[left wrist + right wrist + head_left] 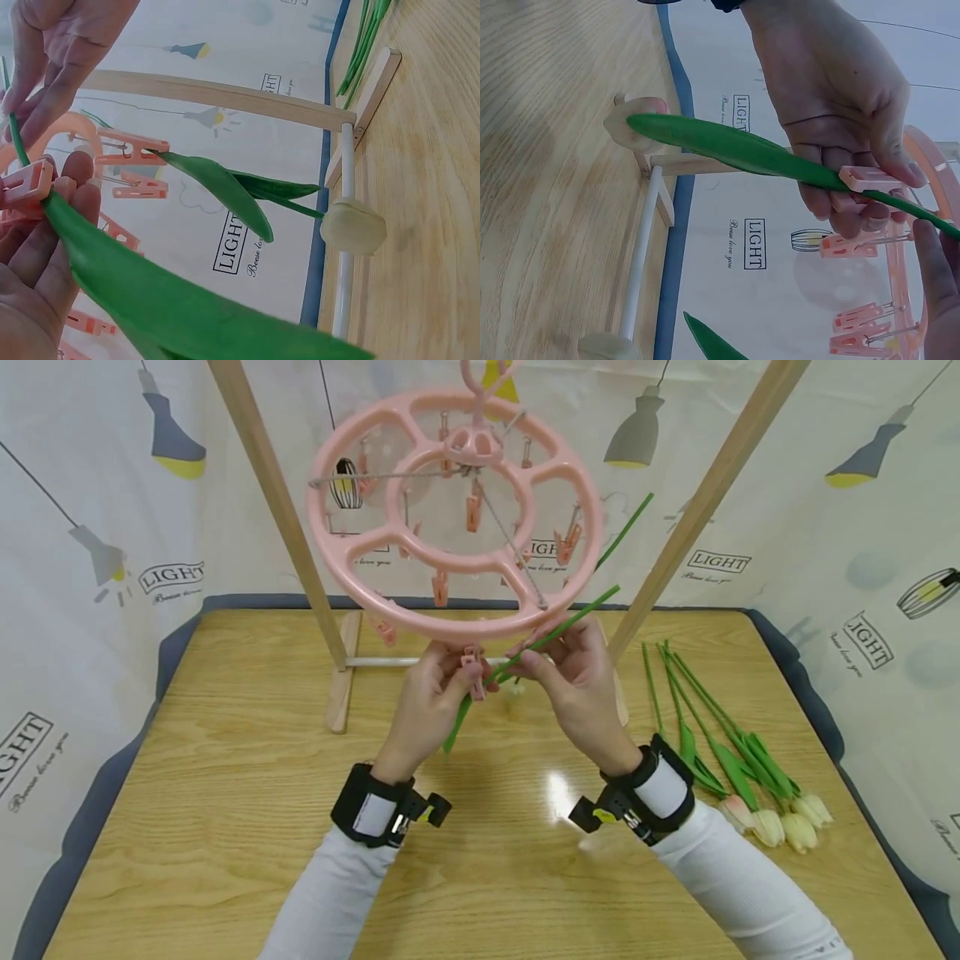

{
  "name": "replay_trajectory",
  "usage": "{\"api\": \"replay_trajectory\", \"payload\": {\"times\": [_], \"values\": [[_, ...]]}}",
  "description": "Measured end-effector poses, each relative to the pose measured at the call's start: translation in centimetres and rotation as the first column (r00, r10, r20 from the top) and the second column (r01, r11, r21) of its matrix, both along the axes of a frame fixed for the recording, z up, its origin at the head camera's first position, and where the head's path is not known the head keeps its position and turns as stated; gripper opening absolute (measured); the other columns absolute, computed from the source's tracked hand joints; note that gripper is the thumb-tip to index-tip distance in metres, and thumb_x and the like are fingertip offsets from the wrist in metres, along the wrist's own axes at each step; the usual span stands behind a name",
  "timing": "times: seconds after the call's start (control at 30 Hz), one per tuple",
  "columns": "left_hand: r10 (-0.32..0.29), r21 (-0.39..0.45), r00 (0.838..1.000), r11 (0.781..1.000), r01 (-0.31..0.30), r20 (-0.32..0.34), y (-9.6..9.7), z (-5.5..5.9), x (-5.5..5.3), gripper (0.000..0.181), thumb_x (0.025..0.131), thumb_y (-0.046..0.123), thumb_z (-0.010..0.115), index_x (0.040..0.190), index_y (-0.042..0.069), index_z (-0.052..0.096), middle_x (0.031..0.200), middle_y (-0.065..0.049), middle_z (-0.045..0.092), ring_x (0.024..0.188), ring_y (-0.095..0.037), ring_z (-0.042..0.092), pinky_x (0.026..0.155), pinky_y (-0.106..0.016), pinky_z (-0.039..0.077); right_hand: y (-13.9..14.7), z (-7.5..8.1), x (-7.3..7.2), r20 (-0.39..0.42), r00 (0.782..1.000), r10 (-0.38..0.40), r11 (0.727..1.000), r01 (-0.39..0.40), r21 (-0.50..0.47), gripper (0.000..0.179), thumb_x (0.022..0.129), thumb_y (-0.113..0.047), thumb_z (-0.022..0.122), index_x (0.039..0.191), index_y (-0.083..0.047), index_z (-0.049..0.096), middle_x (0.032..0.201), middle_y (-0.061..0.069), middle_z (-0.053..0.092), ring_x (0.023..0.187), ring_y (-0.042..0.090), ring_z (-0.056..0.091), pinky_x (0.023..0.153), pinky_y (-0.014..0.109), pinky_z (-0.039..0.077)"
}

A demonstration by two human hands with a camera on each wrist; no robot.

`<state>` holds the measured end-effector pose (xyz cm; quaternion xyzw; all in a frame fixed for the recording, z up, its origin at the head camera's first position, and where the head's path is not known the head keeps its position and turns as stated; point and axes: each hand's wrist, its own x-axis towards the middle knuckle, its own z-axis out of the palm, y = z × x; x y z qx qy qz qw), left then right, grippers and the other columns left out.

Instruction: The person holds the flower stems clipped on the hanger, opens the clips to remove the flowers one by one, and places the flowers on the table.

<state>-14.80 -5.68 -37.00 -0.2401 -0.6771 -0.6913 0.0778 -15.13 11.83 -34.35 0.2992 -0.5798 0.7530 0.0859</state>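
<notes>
Below the near rim of a round pink clip hanger, my left hand grips a pink clothespin between thumb and fingers. An artificial tulip hangs head down at this clothespin, its green stem running up to the right and its leaf pointing down. A pale, pink-tinged bloom shows behind the leaf tip in the right wrist view. My right hand pinches the stem just right of the clothespin. Another tulip with a white bloom hangs from a different clothespin.
Several loose tulips lie on the wooden table at the right. A wooden stand with slanted posts and a white crossbar frames the hanger. Other pink clothespins dangle round the ring. A printed cloth lines the back and sides.
</notes>
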Motion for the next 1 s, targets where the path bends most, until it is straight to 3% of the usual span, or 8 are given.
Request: {"api": "replay_trajectory", "payload": {"times": [0.2, 0.63, 0.87, 1.0], "values": [[0.009, 0.019, 1.0, 1.0, -0.009, -0.024, 0.21, 0.04, 0.06, 0.014, 0.098, -0.006, 0.046, 0.108, -0.015, 0.045, 0.087, -0.025, 0.056, 0.07, -0.011, 0.057, 0.067, -0.022, 0.058, -0.39, -0.03, 0.0, -0.008, 1.0, -0.029, 0.999, 0.028, -0.021, 0.034, 0.088, 0.024, 0.047, 0.112, 0.0, 0.047, 0.103, 0.001, 0.063, 0.091, 0.017, 0.064, 0.077, 0.027, 0.062], [0.063, 0.02, 0.997, 0.998, -0.062, -0.049, 0.24, 0.03, 0.09, 0.008, 0.099, -0.005, 0.047, 0.103, -0.011, 0.046, 0.08, -0.024, 0.056, 0.063, -0.012, 0.054, 0.066, -0.025, 0.059, -0.74, -0.16, -0.05, -0.013, 0.998, -0.069, 0.997, 0.069, -0.017, 0.035, 0.088, 0.024, 0.047, 0.111, -0.003, 0.049, 0.1, -0.001, 0.063, 0.089, 0.016, 0.065, 0.075, 0.026, 0.062], [0.073, 0.013, 0.996, 0.997, -0.073, -0.048, 0.18, 0.03, 0.18, 0.009, 0.098, -0.005, 0.046, 0.105, -0.011, 0.046, 0.085, -0.027, 0.059, 0.065, -0.019, 0.055, 0.064, -0.025, 0.056, -0.53, 0.03, -0.12, -0.029, 0.996, -0.079, 0.997, 0.078, -0.025, 0.024, 0.088, 0.024, 0.046, 0.111, 0.018, 0.039, 0.101, 0.001, 0.064, 0.089, 0.018, 0.065, 0.074, 0.029, 0.063], [0.087, -0.004, 0.994, 0.996, -0.088, -0.064, 0.05, 0.15, 0.31, 0.009, 0.099, -0.004, 0.046, 0.105, -0.01, 0.047, 0.086, -0.028, 0.06, 0.066, -0.028, 0.056, 0.061, -0.025, 0.054, -0.43, 0.03, -0.11, -0.04, 0.996, -0.077, 0.997, 0.076, -0.032, 0.024, 0.088, 0.024, 0.048, 0.109, 0.022, 0.037, 0.099, 0.001, 0.064, 0.088, 0.018, 0.065, 0.073, 0.028, 0.063]]}}
